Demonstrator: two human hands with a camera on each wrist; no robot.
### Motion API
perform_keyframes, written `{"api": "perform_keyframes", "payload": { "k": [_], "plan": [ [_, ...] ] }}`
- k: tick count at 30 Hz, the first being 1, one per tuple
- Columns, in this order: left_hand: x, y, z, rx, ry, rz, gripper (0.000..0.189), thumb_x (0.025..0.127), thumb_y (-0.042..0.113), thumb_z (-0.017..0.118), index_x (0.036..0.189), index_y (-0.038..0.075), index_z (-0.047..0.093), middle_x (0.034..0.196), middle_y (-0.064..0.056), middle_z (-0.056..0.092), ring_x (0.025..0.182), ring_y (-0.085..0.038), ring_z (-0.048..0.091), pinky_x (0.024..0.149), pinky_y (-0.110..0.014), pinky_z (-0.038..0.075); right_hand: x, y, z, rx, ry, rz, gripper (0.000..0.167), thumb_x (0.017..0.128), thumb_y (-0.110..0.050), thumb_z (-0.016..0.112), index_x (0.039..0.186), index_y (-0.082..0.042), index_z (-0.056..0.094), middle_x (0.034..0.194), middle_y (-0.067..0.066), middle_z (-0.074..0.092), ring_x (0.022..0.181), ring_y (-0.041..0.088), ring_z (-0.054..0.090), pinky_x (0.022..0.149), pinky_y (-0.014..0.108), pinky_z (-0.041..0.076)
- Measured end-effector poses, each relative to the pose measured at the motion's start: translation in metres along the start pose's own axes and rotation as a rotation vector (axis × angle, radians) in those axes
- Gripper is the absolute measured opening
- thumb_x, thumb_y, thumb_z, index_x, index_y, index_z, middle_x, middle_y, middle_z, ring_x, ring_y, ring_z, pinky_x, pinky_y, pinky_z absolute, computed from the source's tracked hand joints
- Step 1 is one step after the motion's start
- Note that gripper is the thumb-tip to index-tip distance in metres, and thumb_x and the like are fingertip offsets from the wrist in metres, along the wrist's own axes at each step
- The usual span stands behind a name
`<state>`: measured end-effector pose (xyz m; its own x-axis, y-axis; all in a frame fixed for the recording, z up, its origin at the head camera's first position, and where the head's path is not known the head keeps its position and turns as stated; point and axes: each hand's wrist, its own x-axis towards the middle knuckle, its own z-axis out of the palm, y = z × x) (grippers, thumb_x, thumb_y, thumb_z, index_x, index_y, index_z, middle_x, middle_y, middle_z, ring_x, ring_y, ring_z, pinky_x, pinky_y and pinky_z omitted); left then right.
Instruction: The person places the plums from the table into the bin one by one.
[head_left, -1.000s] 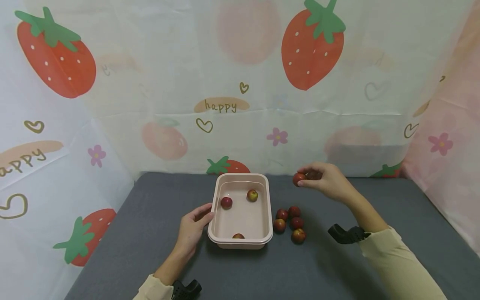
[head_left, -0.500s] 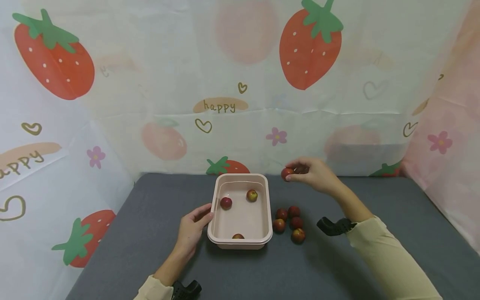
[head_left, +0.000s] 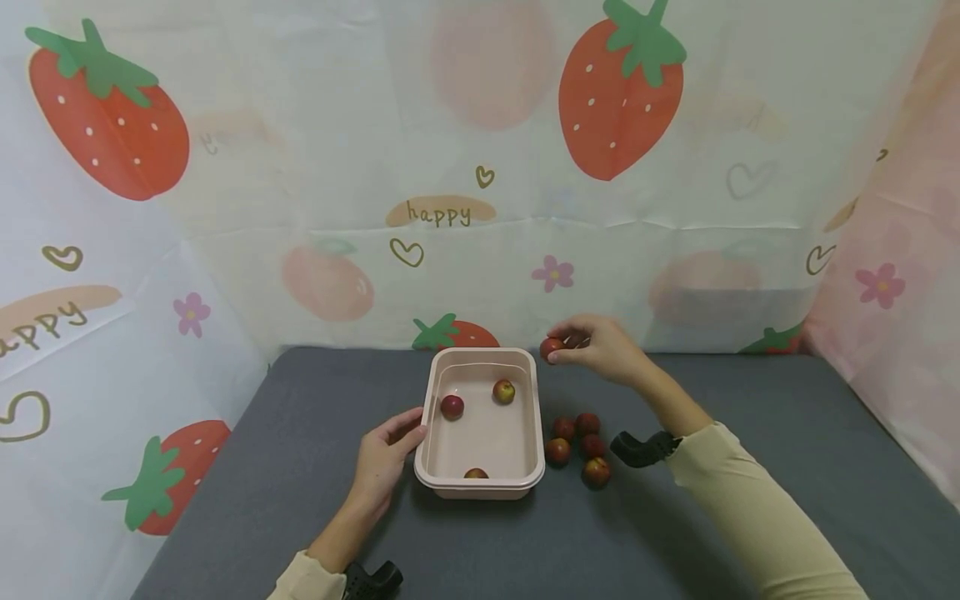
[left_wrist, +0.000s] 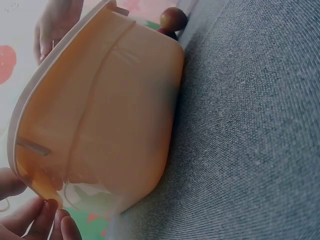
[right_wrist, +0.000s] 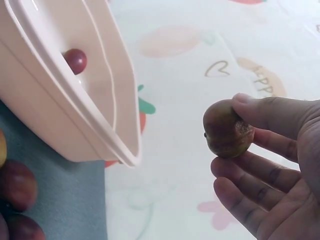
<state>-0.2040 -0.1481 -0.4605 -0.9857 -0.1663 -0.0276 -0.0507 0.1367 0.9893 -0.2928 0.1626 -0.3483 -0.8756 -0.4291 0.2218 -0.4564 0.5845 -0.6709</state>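
Observation:
A pale pink plastic box [head_left: 480, 484] sits on the grey cloth, with three plums inside: a dark red plum [head_left: 452, 407] at left, a yellow-red plum [head_left: 503, 392] at the back right, and one [head_left: 476, 473] half hidden by the front wall. My left hand [head_left: 382, 458] pinches the left rim, thumb and fingers on either side of it in the left wrist view. Just off the back right corner, my right hand [head_left: 609, 350] holds a reddish-brown plum [right_wrist: 222, 131] between thumb and fingertips, raised to about rim height.
Several loose plums [head_left: 592, 446] lie clustered on the grey cloth [head_left: 315, 392] close to the box's right side. Behind the table hangs a white curtain [head_left: 315, 167] printed with strawberries; a pinkish one closes off the right side.
My right hand has carried its plum leftward, from right of the loose plums to near the box's back right corner. The left hand and the box have stayed in place.

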Motion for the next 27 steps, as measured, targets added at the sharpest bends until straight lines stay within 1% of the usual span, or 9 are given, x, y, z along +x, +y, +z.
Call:
{"api": "perform_keyframes", "payload": {
  "k": [7,10,12,17,19,24,27],
  "plan": [
    [0.000,-0.001,0.000,0.007,0.005,0.000,0.038,0.093,0.014,0.064,0.130,0.003,0.061,0.130,-0.018,0.062,0.118,-0.025,0.058,0.098,-0.033,0.051,0.009,0.004,0.017,0.014,-0.021,-0.028,0.038,0.083,-0.017,0.077,0.115,0.002,0.068,0.108,0.018,0.071,0.092,0.027,0.068,0.078,0.039,0.058],
    [0.001,-0.002,0.000,0.008,0.008,0.001,0.038,0.093,0.014,0.064,0.130,0.003,0.061,0.129,-0.017,0.062,0.117,-0.025,0.058,0.098,-0.033,0.051,0.012,0.006,0.024,0.020,-0.034,-0.021,0.037,0.083,-0.016,0.077,0.115,0.001,0.068,0.107,0.017,0.071,0.092,0.026,0.068,0.078,0.038,0.058],
    [0.001,-0.002,0.000,0.005,0.009,0.003,0.038,0.093,0.014,0.065,0.129,0.003,0.061,0.129,-0.018,0.063,0.117,-0.024,0.059,0.097,-0.031,0.051,0.014,0.007,0.030,0.022,-0.044,-0.023,0.037,0.083,-0.017,0.077,0.114,0.002,0.068,0.107,0.017,0.071,0.091,0.026,0.068,0.078,0.038,0.058],
    [0.001,-0.003,0.000,0.000,0.010,0.004,0.037,0.092,0.012,0.066,0.128,0.003,0.062,0.127,-0.018,0.064,0.114,-0.023,0.059,0.090,-0.021,0.052,0.017,0.007,0.040,0.024,-0.072,-0.022,0.038,0.083,-0.017,0.076,0.115,0.002,0.067,0.107,0.017,0.070,0.093,0.026,0.068,0.082,0.039,0.057],
    [0.001,-0.003,0.000,-0.002,0.007,0.005,0.037,0.092,0.012,0.066,0.128,0.002,0.062,0.127,-0.018,0.064,0.114,-0.022,0.059,0.089,-0.018,0.051,0.018,0.006,0.043,0.023,-0.083,-0.003,0.037,0.084,-0.016,0.076,0.116,0.001,0.067,0.108,0.016,0.070,0.095,0.026,0.068,0.083,0.040,0.057],
    [0.001,-0.002,0.000,-0.005,0.007,0.005,0.037,0.092,0.011,0.065,0.128,0.002,0.062,0.128,-0.018,0.063,0.115,-0.023,0.059,0.090,-0.021,0.051,0.026,0.002,0.047,-0.001,-0.100,0.027,0.035,0.085,-0.020,0.075,0.116,-0.004,0.068,0.110,0.012,0.069,0.097,0.023,0.066,0.084,0.038,0.056],
    [0.001,-0.002,0.000,-0.002,0.011,0.003,0.037,0.092,0.012,0.065,0.129,0.003,0.062,0.128,-0.018,0.063,0.115,-0.023,0.059,0.092,-0.024,0.052,0.033,-0.002,0.049,-0.018,-0.103,0.018,0.035,0.084,-0.022,0.076,0.114,-0.005,0.069,0.110,0.011,0.070,0.096,0.023,0.066,0.084,0.038,0.056]
  ]
}}
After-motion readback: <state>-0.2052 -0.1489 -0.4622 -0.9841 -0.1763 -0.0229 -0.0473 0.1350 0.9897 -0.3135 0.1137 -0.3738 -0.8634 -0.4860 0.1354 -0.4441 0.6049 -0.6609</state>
